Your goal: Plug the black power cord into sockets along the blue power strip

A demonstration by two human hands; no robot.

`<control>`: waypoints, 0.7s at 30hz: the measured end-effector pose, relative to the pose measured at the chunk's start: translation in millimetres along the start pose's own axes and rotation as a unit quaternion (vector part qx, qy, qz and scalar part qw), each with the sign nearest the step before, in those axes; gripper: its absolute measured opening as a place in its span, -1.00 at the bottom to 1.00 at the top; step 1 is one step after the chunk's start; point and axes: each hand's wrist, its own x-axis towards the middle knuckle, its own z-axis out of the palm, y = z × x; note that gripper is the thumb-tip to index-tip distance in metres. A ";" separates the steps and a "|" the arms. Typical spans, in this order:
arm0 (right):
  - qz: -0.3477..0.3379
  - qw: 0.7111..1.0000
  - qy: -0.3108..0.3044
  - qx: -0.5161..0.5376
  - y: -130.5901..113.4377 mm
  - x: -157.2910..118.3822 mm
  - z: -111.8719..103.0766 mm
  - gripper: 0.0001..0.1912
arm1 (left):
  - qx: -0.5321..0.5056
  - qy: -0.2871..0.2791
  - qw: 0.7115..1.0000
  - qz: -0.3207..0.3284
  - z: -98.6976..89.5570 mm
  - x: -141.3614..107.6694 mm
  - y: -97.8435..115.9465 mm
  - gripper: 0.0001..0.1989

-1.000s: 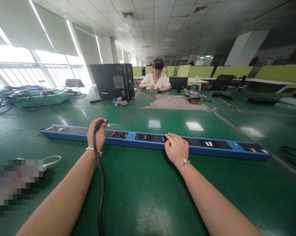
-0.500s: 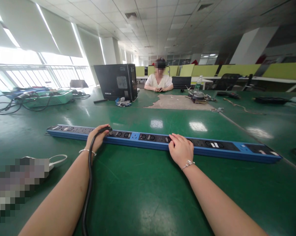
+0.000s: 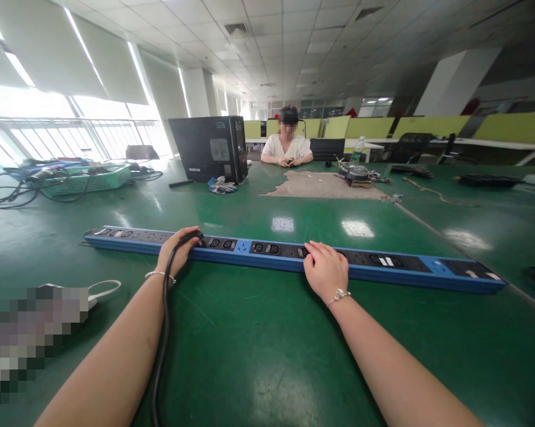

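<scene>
A long blue power strip (image 3: pixel 271 260) with black socket sections lies across the green table in front of me. My left hand (image 3: pixel 177 249) pinches the plug (image 3: pixel 195 235) of a thick black power cord (image 3: pixel 165 314) at the strip's upper face, left of its middle. The plug's front points down at the sockets; whether it sits in one is hidden. From there the cord runs down along my left forearm. Right of the strip's middle, my right hand (image 3: pixel 326 270) grips the strip, its fingers bent over the top and covering some sockets.
A black computer case (image 3: pixel 209 148) stands at the back, with gloves (image 3: pixel 223 185) beside it. Cables spill from a green basket (image 3: pixel 89 179) at left. A blurred-out object (image 3: pixel 31 338) lies near left. Opposite sits a person (image 3: pixel 287 145). A bottle (image 3: pixel 359 151) stands behind some clutter.
My left hand has tipped the plug slightly downward at the strip, and the cord has swung a little right. The right hand keeps its place on the strip.
</scene>
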 end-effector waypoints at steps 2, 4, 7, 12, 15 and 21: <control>0.000 1.000 0.002 0.003 0.0 -0.2 0.2 -0.64 | 0.004 -0.002 1.000 0.000 -0.8 -0.4 1.3 -0.64; 0.001 1.000 0.004 0.004 0.1 -0.4 0.6 -0.64 | 0.011 -0.008 1.000 0.003 -1.8 -1.1 2.8 -0.63; 0.002 1.000 0.006 0.006 0.3 -0.5 1.4 -0.64 | 0.024 -0.021 0.999 0.008 -3.0 -2.7 4.6 -0.63; 0.000 1.000 0.009 0.006 0.3 -0.2 2.3 -0.64 | 0.050 -0.019 0.999 0.008 -4.2 -5.3 5.7 -0.62; 0.000 1.000 0.009 0.006 0.4 0.0 2.5 -0.64 | 0.072 -0.016 0.997 0.010 -4.2 -6.5 5.9 -0.62; 0.001 1.000 0.007 0.006 0.5 0.2 1.7 -0.64 | 0.126 -0.034 0.991 0.037 0.4 -7.5 6.0 -0.62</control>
